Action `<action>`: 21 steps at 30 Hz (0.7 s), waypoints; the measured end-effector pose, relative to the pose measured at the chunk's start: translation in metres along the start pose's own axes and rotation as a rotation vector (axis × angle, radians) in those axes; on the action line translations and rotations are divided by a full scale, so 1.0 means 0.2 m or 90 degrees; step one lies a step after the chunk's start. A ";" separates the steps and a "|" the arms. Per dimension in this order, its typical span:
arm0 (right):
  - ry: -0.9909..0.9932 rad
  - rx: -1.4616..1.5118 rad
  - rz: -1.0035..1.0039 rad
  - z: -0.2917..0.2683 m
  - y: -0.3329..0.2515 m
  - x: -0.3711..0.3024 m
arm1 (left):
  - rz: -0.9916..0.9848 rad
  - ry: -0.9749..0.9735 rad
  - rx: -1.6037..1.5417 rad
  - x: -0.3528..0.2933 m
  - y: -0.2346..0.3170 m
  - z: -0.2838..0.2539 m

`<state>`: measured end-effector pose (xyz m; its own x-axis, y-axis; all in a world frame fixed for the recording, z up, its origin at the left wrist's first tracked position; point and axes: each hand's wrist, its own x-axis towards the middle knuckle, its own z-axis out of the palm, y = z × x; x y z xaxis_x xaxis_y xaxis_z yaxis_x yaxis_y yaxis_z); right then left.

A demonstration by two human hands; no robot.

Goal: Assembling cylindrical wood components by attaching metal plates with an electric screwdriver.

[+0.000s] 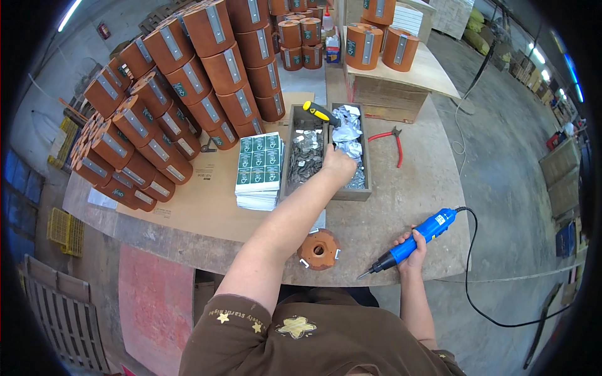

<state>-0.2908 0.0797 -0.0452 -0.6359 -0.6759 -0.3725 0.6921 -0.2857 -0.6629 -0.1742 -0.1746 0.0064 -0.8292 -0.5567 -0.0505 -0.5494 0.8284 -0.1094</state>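
Note:
My left hand [340, 164] reaches into the wooden parts box [368, 178], its fingers curled at the divider between the two compartments; what they hold, if anything, is hidden. In the left compartment lie small grey metal pieces [306, 156], and crumpled silvery wrapping [348, 128] fills much of the right one. My right hand [412, 252] is wrapped round a blue electric screwdriver [426, 232], whose bit points down to the left just above the table. Between my arms stands a round brown drum [312, 257] with a centre hole and small pale metal brackets at its rim.
Tall stacks of brown cylinders [207, 94] with metal strips rise at the left. A pile of green-and-white label sheets [258, 164] sits beside the box. A yellow-black-handled tool [320, 113] lies across the box; red pliers [397, 147] are to its right. A black cord [471, 276] trails off right.

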 end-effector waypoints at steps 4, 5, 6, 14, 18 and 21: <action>0.016 0.012 0.004 0.00 -0.01 0.00 | 0.023 0.082 -0.070 -0.06 0.01 -0.03; 0.016 0.008 0.000 0.00 -0.01 0.00 | 0.023 0.084 -0.070 -0.07 0.02 -0.03; 0.016 0.004 -0.004 0.00 -0.01 0.00 | 0.029 0.097 -0.058 -0.07 0.02 -0.02; 0.022 -0.027 -0.027 0.00 0.01 0.00 | -0.003 -0.059 -0.045 -0.01 0.00 -0.03; 0.015 -0.018 -0.016 0.01 0.01 -0.01 | 0.004 -0.032 -0.065 -0.01 -0.01 0.02; 0.020 -0.032 -0.017 0.01 0.00 -0.01 | 0.014 0.052 -0.088 -0.04 -0.01 0.05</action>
<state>-0.2888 0.0805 -0.0424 -0.6652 -0.6461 -0.3742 0.6569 -0.2681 -0.7047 -0.1658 -0.1730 -0.0026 -0.8434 -0.5364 0.0304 -0.5356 0.8439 0.0292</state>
